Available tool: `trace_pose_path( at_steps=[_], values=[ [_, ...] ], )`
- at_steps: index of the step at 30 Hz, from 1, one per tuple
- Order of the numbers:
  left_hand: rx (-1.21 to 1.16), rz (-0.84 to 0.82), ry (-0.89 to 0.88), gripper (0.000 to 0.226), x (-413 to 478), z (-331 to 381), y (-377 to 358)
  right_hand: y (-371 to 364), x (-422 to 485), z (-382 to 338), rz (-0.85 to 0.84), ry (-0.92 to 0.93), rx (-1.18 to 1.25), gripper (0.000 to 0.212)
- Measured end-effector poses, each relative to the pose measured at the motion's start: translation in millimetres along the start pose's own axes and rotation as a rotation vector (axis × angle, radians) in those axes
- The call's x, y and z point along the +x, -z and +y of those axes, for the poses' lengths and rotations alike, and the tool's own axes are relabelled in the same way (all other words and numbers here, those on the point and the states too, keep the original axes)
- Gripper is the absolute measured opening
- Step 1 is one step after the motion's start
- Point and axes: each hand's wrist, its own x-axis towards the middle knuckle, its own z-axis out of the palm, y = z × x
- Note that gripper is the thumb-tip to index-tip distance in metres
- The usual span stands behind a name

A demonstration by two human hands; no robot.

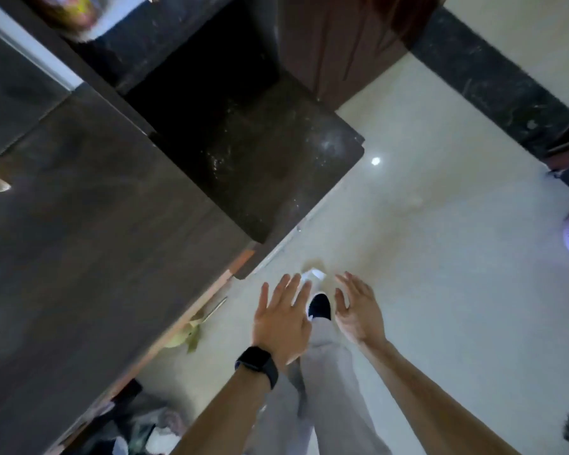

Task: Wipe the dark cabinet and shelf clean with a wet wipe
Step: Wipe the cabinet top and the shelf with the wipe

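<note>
The dark cabinet [89,224] fills the left, its speckled shelf [270,152] jutting over the pale floor [440,224]; a white scrap [314,276], possibly the wipe, shows blurred just past the fingertips; the left hand [283,320], watch [257,361] at its wrist, and the right hand [358,310] hang above the floor, fingers spread, holding nothing.
</note>
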Motion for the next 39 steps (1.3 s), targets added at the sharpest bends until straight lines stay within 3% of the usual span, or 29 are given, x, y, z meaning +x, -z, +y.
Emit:
trace_pose_path(
  at_steps=[2,12,20,24,28,30,32,34,36,39],
  values=[
    [-0.024,-0.091,0.114,0.065,16.0,-8.1,-45.7,-25.7,-1.6,34.1,-0.07,-0.048,-0.033,0.035],
    [-0.011,-0.332,0.257,0.063,148.4,-52.7,-267.1,-191.0,54.0,194.3,-0.512,-0.035,-0.24,0.052],
    [-0.031,-0.419,0.377,0.08,243.2,-93.3,-423.7,-342.7,169.1,253.6,-0.419,0.077,-0.307,0.067],
    [-0.074,-0.533,0.373,0.081,250.7,-104.6,-460.2,-374.2,183.1,276.2,-0.429,0.115,-0.498,0.033],
    [-0.202,-0.43,0.399,0.079,230.2,-92.7,-428.0,-333.7,148.8,278.4,-0.573,0.077,-0.283,0.022],
    [-0.444,-0.362,0.433,0.084,211.2,-68.6,-385.6,-287.6,119.2,265.4,-0.611,0.021,-0.112,0.019],
    [-0.839,-0.359,0.556,0.085,185.6,-32.6,-329.4,-227.1,83.5,242.8,-0.638,-0.023,0.017,0.015],
    [-1.173,-0.416,0.674,0.074,153.0,3.1,-265.2,-158.3,46.6,211.4,-0.674,-0.079,0.152,0.014],
    [-1.295,-0.447,0.673,0.056,115.8,32.6,-198.0,-86.6,13.0,175.5,-0.674,-0.135,0.251,0.011],
    [-1.457,-0.289,0.685,0.045,54.5,69.3,-93.8,17.4,-28.0,118.6,-0.614,-0.12,0.283,0.013]
  ],
)
